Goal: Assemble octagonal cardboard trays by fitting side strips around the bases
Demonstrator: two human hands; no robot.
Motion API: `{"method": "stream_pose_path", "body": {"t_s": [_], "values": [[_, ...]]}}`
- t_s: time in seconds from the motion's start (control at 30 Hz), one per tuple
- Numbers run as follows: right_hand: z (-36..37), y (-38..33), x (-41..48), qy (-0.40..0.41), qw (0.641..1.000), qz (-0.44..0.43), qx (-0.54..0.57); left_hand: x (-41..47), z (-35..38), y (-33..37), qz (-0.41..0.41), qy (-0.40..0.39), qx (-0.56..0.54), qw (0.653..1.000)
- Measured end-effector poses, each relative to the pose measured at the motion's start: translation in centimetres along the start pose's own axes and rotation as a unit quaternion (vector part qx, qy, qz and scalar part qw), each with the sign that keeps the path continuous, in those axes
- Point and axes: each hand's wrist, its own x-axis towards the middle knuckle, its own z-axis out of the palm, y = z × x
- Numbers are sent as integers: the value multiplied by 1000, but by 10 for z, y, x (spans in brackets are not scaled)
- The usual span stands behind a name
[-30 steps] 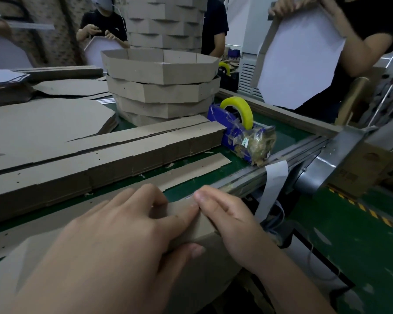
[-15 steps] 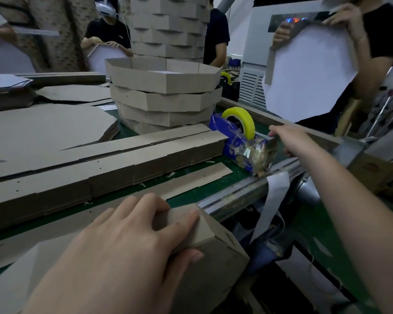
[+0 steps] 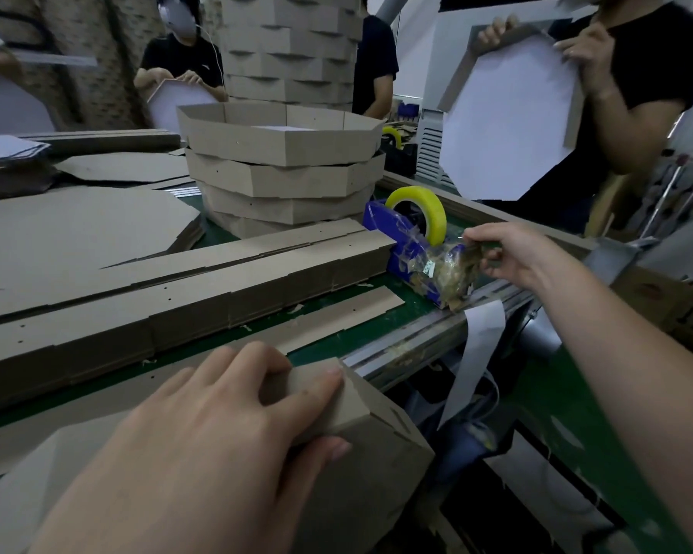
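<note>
Two hands busy, left hand [image 3: 217, 425] gripping side strip [image 3: 349, 409], right hand [image 3: 509, 253] pinching tape [image 3: 472, 249] at dispenser [image 3: 393, 237]

No text can be read here. The small white label [image 3: 429, 268] on the tape dispenser [image 3: 391, 238] carries perhaps some print, but it is too blurred to make out.

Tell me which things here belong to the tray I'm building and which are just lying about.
In use: half-built tray under the left hand; tape, its end pinched by the right hand; blue dispenser.
Lying about: stack of finished trays; strip bundles; flat bases; loose strip; hanging paper slip.
</note>
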Motion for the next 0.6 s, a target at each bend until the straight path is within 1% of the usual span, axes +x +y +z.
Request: {"method": "stream_pose_path", "body": {"t_s": [0.27,0.4,0.53,0.6], "values": [[-2,2,-2,-15,998,-25,59,1,3,-1,0,0,2,1000],[-4,17,-3,-29,988,-63,137,2,5,-2,-6,2,0,1000],[-4,32,-6,-49,966,-103,234,3,7,-3,-3,-4,2,1000],[-3,36,-8,-46,959,-114,255,2,7,-4,-5,-8,3,1000]]}}
